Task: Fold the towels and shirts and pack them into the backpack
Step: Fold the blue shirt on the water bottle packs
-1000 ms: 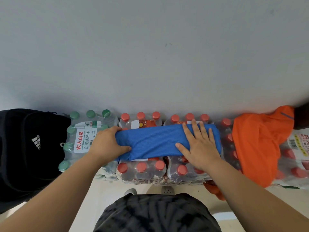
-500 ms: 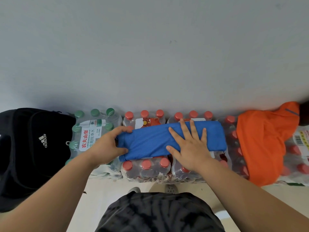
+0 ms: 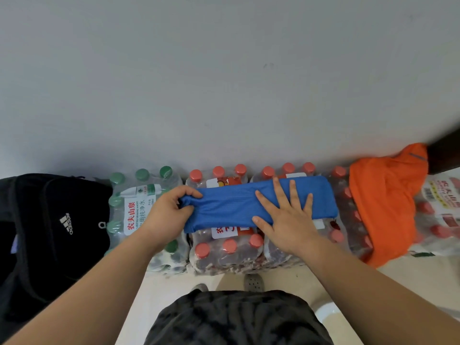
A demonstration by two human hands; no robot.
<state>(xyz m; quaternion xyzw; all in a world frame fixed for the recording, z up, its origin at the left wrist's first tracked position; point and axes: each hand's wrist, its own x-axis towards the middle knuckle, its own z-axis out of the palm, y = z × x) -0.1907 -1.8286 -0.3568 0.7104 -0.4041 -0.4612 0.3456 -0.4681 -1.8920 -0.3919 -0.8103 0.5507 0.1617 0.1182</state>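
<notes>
A blue cloth (image 3: 231,205), folded into a long strip, lies across the tops of shrink-wrapped bottle packs. My left hand (image 3: 166,215) pinches its bunched left end between thumb and fingers. My right hand (image 3: 288,217) lies flat on the strip's middle-right part with fingers spread, pressing it down. An orange garment (image 3: 383,202) is draped loosely over the packs to the right. A black backpack (image 3: 49,232) with a white logo stands at the far left, against the packs.
Packs of red-capped bottles (image 3: 224,252) and a pack of green-capped bottles (image 3: 139,192) stand in a row against a grey wall (image 3: 224,83). More wrapped bottles (image 3: 440,215) sit at far right. Pale floor (image 3: 159,290) and my shoes lie below.
My left hand has closed on the cloth's left end, bunching it. My right hand slid left along the strip, from its right end toward the middle.
</notes>
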